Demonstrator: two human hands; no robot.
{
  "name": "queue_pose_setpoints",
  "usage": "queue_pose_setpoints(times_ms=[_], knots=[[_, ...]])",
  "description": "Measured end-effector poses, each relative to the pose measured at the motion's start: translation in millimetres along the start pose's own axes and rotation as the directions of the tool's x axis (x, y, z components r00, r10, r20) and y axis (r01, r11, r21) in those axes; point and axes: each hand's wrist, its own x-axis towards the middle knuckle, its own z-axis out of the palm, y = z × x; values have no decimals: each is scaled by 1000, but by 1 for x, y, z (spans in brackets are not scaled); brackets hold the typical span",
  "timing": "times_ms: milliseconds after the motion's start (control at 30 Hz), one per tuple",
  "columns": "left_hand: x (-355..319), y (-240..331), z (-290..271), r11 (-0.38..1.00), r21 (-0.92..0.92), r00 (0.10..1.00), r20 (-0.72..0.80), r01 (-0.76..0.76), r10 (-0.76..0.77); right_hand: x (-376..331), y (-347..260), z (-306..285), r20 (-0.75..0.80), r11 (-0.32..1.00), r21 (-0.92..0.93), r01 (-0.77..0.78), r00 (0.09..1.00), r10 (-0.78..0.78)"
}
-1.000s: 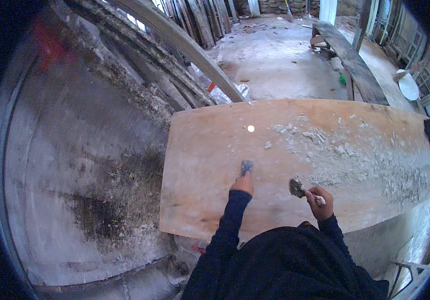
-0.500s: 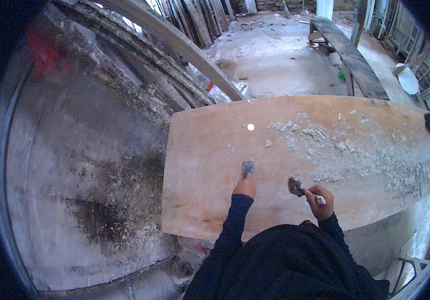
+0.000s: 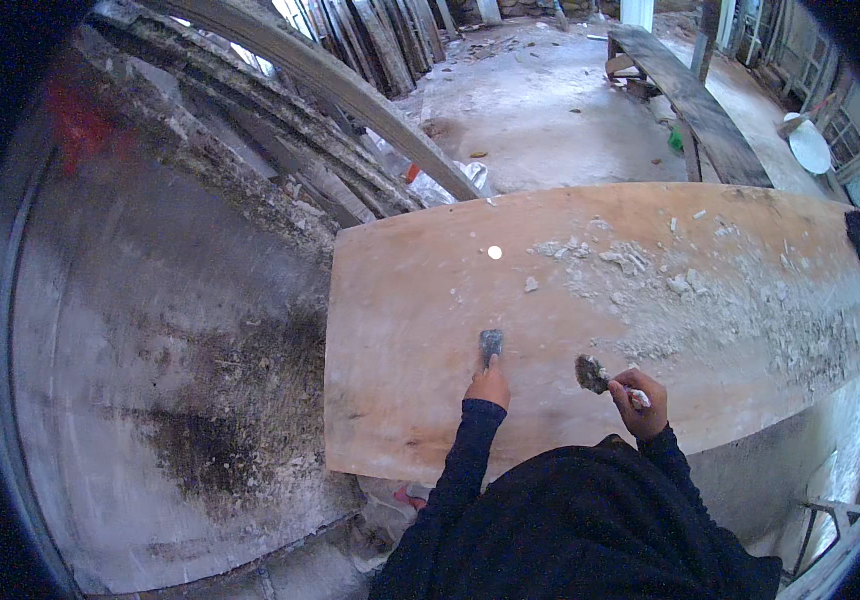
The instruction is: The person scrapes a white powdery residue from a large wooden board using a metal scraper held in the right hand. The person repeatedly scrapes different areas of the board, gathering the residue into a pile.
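The left hand (image 3: 488,388) gripped a small grey scraper (image 3: 491,343), which was over the left half of the big wooden board (image 3: 390,320). The right hand (image 3: 642,405) was closed around a dirty tool (image 3: 592,374) with pale bits stuck to its dark end. Lots of pale crumbs (image 3: 690,310) lay on the board's right side. A long bench (image 3: 690,105) stood beyond the board.

Long, dark bluish sleeves (image 3: 471,445) and a black garment (image 3: 585,530)
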Motion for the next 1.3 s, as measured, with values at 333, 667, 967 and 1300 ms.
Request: queue_pose_setpoints(times_ms=[333, 667, 967, 1300], knots=[[6, 7, -8, 995, 23, 995, 10, 97, -97, -1, 0, -2, -38, 999, -31, 26, 999, -27], [5, 12, -13, 990, 35, 989, 44, 140, -142, -3, -2, -3, -5, 1000, -32, 1, 1000, -1], [5, 19, -17, 987, -4, 986, 38, 163, -163, -2, -4, 0, 17, 999, -29, 35, 999, -34], [14, 11, -2, 979, 46, 979, 36, 197, -199, -4, -5, 4, 41, 1000, 21, -8, 999, 7]])
